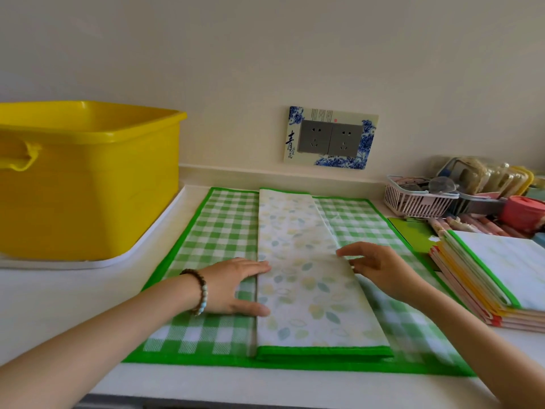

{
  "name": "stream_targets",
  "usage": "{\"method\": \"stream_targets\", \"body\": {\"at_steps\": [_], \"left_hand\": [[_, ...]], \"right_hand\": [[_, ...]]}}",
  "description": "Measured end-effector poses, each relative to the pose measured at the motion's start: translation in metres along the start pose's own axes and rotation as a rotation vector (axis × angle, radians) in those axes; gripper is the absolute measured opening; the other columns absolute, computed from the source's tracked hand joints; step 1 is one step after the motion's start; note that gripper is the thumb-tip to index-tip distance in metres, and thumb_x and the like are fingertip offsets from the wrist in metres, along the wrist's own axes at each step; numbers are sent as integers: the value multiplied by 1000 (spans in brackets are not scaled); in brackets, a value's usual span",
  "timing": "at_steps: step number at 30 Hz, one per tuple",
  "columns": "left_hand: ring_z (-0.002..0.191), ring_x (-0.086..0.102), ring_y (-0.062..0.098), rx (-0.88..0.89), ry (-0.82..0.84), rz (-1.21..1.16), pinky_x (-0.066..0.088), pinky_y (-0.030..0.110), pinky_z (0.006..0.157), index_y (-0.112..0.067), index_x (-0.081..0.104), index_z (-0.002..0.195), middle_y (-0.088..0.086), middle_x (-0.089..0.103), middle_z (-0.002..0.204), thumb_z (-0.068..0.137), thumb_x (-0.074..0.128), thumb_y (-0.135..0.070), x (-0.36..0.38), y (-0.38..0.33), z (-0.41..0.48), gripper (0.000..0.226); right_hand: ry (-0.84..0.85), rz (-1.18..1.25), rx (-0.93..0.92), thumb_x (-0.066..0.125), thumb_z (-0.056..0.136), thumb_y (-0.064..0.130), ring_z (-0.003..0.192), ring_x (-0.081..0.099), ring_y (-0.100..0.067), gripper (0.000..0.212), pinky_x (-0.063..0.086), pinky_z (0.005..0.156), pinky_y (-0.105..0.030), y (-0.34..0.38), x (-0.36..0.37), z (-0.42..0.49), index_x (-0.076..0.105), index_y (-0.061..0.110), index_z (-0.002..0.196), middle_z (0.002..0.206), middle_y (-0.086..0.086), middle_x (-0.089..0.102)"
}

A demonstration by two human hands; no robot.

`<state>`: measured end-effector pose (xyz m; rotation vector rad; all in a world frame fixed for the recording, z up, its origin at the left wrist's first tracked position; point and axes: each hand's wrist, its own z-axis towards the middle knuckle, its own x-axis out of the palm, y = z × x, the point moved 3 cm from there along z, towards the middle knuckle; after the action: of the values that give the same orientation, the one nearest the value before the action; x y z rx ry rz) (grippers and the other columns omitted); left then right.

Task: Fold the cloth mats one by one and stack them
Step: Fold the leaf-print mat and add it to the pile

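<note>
Hands meet over a long folded strip of leaf-print cloth mat (306, 278), which lies down the middle of a green gingham mat (218, 231) spread flat on the white counter (59, 305). The left hand (233, 286) lies flat, fingers straight, apparently pinning the strip's left edge so it cannot slide. The right hand (380, 270) curls loosely at the right edge; blur hides whether it pinches the cloth. A stack of folded mats (486, 276) waits at the right.

The table (73, 293) carries a green checked mat (212, 231) in the middle, a white tray (141, 252) at left, and a stack of folded mats (486, 278) and a small basket (413, 202) at right.
</note>
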<state>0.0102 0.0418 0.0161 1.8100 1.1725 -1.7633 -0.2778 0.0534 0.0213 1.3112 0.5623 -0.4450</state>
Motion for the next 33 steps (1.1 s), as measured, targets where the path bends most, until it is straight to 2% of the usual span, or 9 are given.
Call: {"method": "stream_targets", "body": {"at_steps": [8, 13, 15, 19, 23, 25, 27, 29, 33], "left_hand": [[139, -21, 3, -13, 216, 195, -14, 32, 113, -30, -23, 144, -18, -30, 148, 43, 42, -93, 7, -5, -6, 135], [137, -27, 5, -45, 265, 212, -17, 37, 113, -30, -29, 142, -15, -36, 147, 63, 54, -81, 7, -6, -6, 125], [135, -28, 3, -42, 265, 212, -17, 36, 113, -32, -28, 142, -17, -35, 146, 54, 48, -89, 8, -5, -5, 129], [141, -8, 2, -31, 103, 57, -5, 34, 115, -34, -6, 149, -19, -12, 154, 38, 22, -100, 9, -6, -7, 132], [135, 23, -2, -44, -91, -300, 18, 18, 107, -31, 27, 146, -14, 25, 152, 72, 13, -86, 5, -1, -4, 93], [130, 31, -2, -64, -117, -465, 24, 16, 104, -29, 37, 140, -14, 39, 143, 99, 21, -47, 2, 3, 0, 48], [115, 49, 0, -92, -164, -541, 38, 22, 98, -30, 44, 131, -15, 53, 126, 102, 28, -16, -4, 8, 4, 36], [85, 58, 2, -125, -218, -554, 47, 21, 81, -32, 48, 121, -15, 62, 109, 98, 39, -10, -9, 14, 8, 33], [88, 60, 4, -163, -315, -550, 50, 23, 84, -25, 52, 122, -11, 64, 103, 86, 65, -27, -10, 19, 20, 38]], "right_hand": [[53, -356, -295, 67, 85, 17, 119, 49, 8, 43, 40, 98, -10, -4, -1, -15, 57, 43, 118, 128, 24, 55], [18, -693, -533, 67, 84, 29, 111, 56, -6, 38, 49, 88, -24, 0, -1, -15, 62, 36, 121, 125, 19, 60], [34, -765, -615, 65, 82, 31, 112, 58, -9, 38, 46, 92, -23, 3, 0, -15, 64, 33, 120, 123, 17, 62], [129, -754, -562, 59, 85, 28, 116, 54, 0, 40, 31, 96, -5, 0, 2, -14, 60, 36, 124, 128, 20, 58], [134, -671, -470, 54, 85, 33, 111, 58, -2, 37, 42, 90, -13, -1, 1, -10, 62, 37, 121, 123, 19, 62], [142, -573, -391, 61, 84, 16, 104, 62, -2, 37, 49, 86, -19, 3, -2, -6, 64, 39, 113, 115, 19, 65], [125, -485, -292, 62, 88, 10, 84, 61, 7, 32, 51, 78, -16, 6, -2, 1, 62, 39, 103, 98, 26, 64], [80, -381, -172, 58, 91, 18, 67, 58, 12, 15, 53, 74, -21, 3, -2, 12, 67, 28, 98, 84, 26, 61], [-5, -98, -36, 59, 90, 22, 64, 64, -3, 13, 55, 59, -25, -4, -3, 29, 70, 14, 90, 67, 14, 70]]}}
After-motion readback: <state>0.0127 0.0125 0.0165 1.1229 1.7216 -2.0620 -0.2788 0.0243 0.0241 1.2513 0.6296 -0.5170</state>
